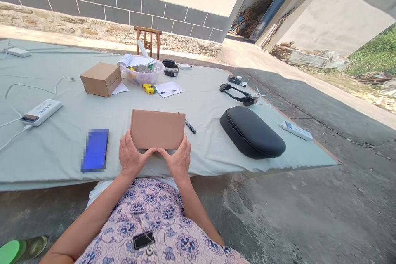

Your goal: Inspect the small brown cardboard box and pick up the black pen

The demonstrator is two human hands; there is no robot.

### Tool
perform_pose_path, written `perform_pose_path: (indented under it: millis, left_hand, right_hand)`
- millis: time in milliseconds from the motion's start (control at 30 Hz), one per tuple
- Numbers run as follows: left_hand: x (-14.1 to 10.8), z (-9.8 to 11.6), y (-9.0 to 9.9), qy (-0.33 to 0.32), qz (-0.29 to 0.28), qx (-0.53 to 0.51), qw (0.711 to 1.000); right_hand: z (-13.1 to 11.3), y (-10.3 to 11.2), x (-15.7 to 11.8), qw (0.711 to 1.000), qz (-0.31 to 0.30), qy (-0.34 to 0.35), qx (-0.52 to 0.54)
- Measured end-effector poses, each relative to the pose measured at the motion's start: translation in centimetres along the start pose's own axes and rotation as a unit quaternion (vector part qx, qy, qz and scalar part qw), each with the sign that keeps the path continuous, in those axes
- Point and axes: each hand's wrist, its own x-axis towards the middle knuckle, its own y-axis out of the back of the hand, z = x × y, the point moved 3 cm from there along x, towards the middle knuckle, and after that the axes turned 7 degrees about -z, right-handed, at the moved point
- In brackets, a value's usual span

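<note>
A brown cardboard box (157,130) sits at the near side of the cloth-covered table, its broad plain face toward me. Around its left end my left hand (132,152) is closed, the thumb along the lower edge. My right hand (179,154) grips the right end the same way, and the two thumb tips nearly meet at the middle. Just behind the box's right side lies a black pen (190,126), partly hidden. To the left of my left hand is a phone-shaped object (95,150), blurred out in blue.
A black hard case (252,132) lies right, with a black headset (238,94) behind it. Farther back stand another cardboard box (101,79), a filled plastic basket (144,76) and a yellow tape measure (149,88). A white power strip (41,112) with cables lies left.
</note>
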Motion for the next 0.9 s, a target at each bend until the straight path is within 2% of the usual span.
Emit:
perform_pose_path:
  millis: [200,300,400,533,767,900]
  left_hand:
    - [0.0,0.0,0.3,-0.012,0.003,-0.022,1.0]
    - [0.0,-0.5,0.6,0.009,0.01,-0.072,0.997]
    - [-0.1,-1.3,0.4,0.019,0.015,-0.122,0.992]
    - [-0.3,-2.0,-0.4,-0.002,0.013,-0.143,0.99]
    - [0.0,-1.0,0.2,-0.011,-0.027,-0.181,0.983]
    - [0.2,-0.7,0.7,0.018,-0.032,-0.187,0.982]
  right_hand:
    - [0.0,0.4,0.1,1.0,-0.002,0.002,0.016]
    - [0.6,1.3,0.5,0.998,-0.013,-0.007,0.054]
    - [1.3,2.3,1.0,0.996,-0.01,-0.012,0.083]
    - [1.8,3.1,1.6,0.988,-0.01,-0.029,0.154]
    - [1.3,2.6,1.5,0.984,0.009,-0.021,0.179]
    - [0.9,2.4,1.4,0.984,0.028,-0.026,0.177]
